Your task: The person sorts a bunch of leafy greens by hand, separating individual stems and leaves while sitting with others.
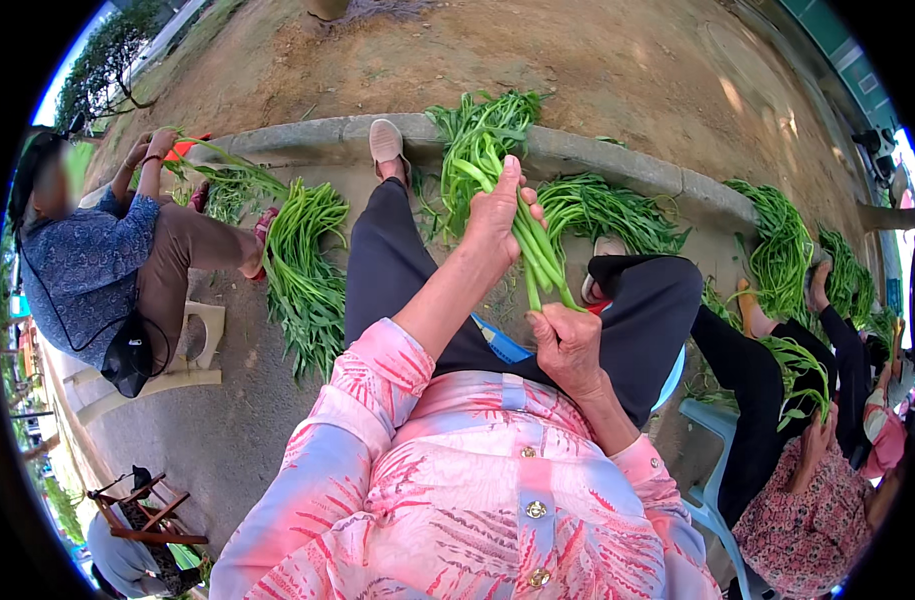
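Note:
My left hand (pixel 502 211) is closed around a bunch of green leafy vegetable stems (pixel 534 247), held upright above my lap with the thumb on top. At the lower, cut-looking ends of the stems, my right hand (pixel 570 341) pinches one stem end between thumb and fingers. Behind the bunch, a heap of leafy greens (pixel 495 120) lies over the kerb. A second heap of greens (pixel 607 214) lies near my shoe on the right, and a long pile of greens (pixel 303 277) is on the ground to the left of my leg.
A concrete kerb (pixel 615 159) curves across in front of my feet. A seated person (pixel 89 255) handles stems at the left. Several people sit at the right, by a light-blue plastic chair (pixel 709 480) and more heaps of greens (pixel 784 247). A wooden folding stool (pixel 146 517) stands at the lower left.

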